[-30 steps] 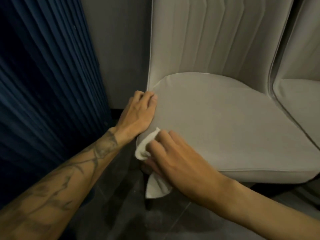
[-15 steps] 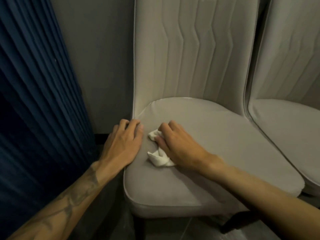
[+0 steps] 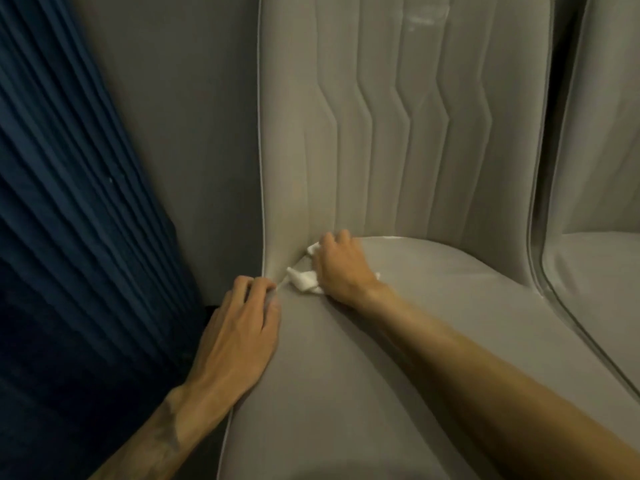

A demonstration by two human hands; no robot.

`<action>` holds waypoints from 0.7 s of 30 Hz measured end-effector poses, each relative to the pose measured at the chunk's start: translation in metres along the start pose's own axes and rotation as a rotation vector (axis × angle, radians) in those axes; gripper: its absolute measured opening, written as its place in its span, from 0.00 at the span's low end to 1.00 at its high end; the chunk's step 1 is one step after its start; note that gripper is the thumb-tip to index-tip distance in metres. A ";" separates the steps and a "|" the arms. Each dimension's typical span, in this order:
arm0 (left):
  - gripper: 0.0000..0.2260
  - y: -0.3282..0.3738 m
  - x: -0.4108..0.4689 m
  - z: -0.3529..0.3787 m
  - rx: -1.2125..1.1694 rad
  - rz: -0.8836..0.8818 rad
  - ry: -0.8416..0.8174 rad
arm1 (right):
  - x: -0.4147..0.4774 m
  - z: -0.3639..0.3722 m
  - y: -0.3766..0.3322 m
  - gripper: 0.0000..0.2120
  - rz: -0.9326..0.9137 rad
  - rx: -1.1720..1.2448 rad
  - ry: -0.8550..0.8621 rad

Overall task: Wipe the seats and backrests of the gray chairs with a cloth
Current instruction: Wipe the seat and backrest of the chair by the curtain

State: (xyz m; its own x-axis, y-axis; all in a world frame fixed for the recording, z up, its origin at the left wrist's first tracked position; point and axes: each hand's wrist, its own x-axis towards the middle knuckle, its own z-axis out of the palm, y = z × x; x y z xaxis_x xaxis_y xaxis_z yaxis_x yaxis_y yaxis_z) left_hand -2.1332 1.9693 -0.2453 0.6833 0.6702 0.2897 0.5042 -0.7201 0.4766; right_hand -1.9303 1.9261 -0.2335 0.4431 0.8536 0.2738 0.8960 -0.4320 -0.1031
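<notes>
Beside a dark blue pleated curtain, the gray upholstered chair seat is touched along its left edge by the relaxed left hand, while a crumpled white cloth is gripped against the ribbed backrest corner by the right hand.

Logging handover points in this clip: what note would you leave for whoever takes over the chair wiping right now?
Left hand: rests on the left edge of the seat, holding nothing.
Right hand: grips the bunched white cloth at the seat's back left corner, where it meets the backrest.
Done: no wiped area shows, so I cannot tell.
Left: probably the rest of this seat, the backrest, then the second chair on the right.
</notes>
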 end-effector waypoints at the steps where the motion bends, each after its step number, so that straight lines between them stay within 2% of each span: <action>1: 0.12 0.001 -0.001 0.001 0.005 0.002 -0.008 | -0.006 0.002 -0.001 0.11 -0.070 0.049 0.001; 3: 0.13 0.002 -0.004 0.001 0.025 -0.005 -0.028 | -0.016 -0.002 0.014 0.09 -0.138 0.083 -0.004; 4: 0.13 0.003 -0.005 0.000 0.037 -0.005 -0.038 | -0.020 -0.006 0.028 0.09 -0.106 0.076 -0.005; 9: 0.19 0.007 -0.004 -0.002 0.080 -0.038 -0.067 | -0.033 -0.035 0.122 0.09 0.430 -0.057 0.071; 12: 0.25 0.013 -0.003 0.000 0.049 -0.075 -0.053 | -0.035 -0.039 0.130 0.08 0.656 0.005 0.132; 14: 0.27 0.015 -0.002 0.000 0.031 -0.078 -0.053 | -0.022 -0.036 0.107 0.09 0.669 0.053 0.112; 18: 0.27 0.016 0.000 -0.005 0.031 -0.061 -0.089 | -0.002 -0.034 0.050 0.19 0.491 0.222 -0.016; 21: 0.25 0.016 0.000 -0.005 0.040 -0.047 -0.070 | -0.012 -0.035 0.070 0.14 0.473 0.160 -0.045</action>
State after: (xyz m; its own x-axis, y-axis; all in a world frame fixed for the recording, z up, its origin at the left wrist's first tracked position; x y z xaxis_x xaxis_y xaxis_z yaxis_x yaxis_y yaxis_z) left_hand -2.1281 1.9589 -0.2336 0.6930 0.6900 0.2088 0.5561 -0.6960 0.4542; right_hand -1.8735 1.8753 -0.2105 0.7997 0.5882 0.1201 0.5883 -0.7278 -0.3525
